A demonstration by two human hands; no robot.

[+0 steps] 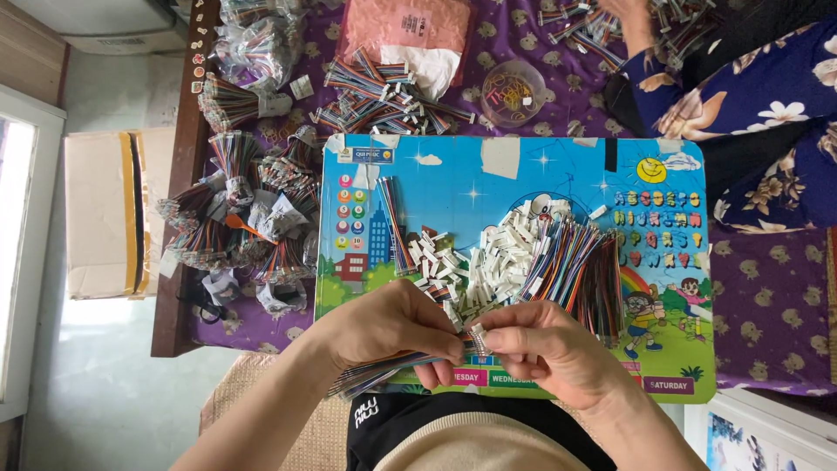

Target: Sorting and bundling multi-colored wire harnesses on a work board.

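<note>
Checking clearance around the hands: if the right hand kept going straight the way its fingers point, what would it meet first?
The right hand points left, toward the left hand. It would likely meet that hand's fingertips first, at the multicoloured wire bundle both hands pinch; they nearly touch already.

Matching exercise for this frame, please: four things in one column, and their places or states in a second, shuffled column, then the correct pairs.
Things
1. wire bundle
2. heap of white connectors
3. clear round bowl
4. cardboard box

Places or states
A. on the floor, beside the table's end
B. held between the left hand and right hand
C. on the purple cloth, holding coloured rubber bands
D. piled loose in the middle of the blue picture board

Pairs: 1-B, 2-D, 3-C, 4-A
</note>
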